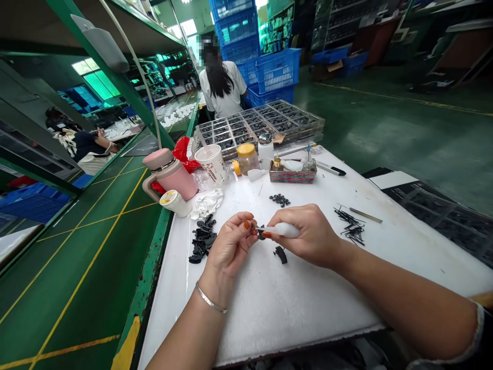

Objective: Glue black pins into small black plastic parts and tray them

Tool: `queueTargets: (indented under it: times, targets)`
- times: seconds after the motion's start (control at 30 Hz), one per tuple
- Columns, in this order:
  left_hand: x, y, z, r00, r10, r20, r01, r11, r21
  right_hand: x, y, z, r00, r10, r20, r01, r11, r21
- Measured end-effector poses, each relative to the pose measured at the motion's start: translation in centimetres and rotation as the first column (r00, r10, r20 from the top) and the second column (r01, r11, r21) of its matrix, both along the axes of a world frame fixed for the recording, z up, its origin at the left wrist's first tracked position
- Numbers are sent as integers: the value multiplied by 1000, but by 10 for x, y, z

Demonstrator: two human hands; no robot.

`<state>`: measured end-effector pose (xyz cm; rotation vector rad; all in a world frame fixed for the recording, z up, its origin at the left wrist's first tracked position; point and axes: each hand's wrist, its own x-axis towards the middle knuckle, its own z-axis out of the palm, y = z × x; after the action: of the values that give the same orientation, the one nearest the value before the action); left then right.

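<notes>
My left hand (230, 245) is closed in a pinch over the white work mat (277, 303), its fingertips meeting a small black part (261, 235) held between both hands. My right hand (310, 234) is wrapped round a white-handled tool (285, 229) whose tip points at that part. Another black part (281, 254) lies on the mat just below my right hand. A pile of black plastic parts (203, 239) sits left of my left hand. Thin black pins (351, 225) lie scattered to the right, and a cluster of tiny black pieces (280, 200) lies further back.
A pink mug (169, 173), paper cup (211, 162), yellow-lidded jar (247, 156), small bottles and a patterned box (292, 176) stand at the mat's far edge, before clear compartment trays (265, 126). A green conveyor (77, 246) runs on the left. A person in white (221, 85) stands beyond, by blue crates (269, 67).
</notes>
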<state>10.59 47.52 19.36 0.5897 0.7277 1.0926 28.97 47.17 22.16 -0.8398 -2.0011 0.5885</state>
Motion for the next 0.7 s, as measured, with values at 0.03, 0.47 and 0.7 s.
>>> queueTargets:
  times: [0.03,0.47,0.7]
  targets:
    - [0,0,0,1000,-4,-16,4,1000,2,0,0,0,1000,0,-1,0,1000,3]
    - [-1,0,2,995,46,-93,-37,995,90,2,0,-1,1000,-19,23,19,1000,-4]
    - [-2,0,2,997,61,-46,-56,994,97,1,0,-1,1000,-20,23,21,999,-25]
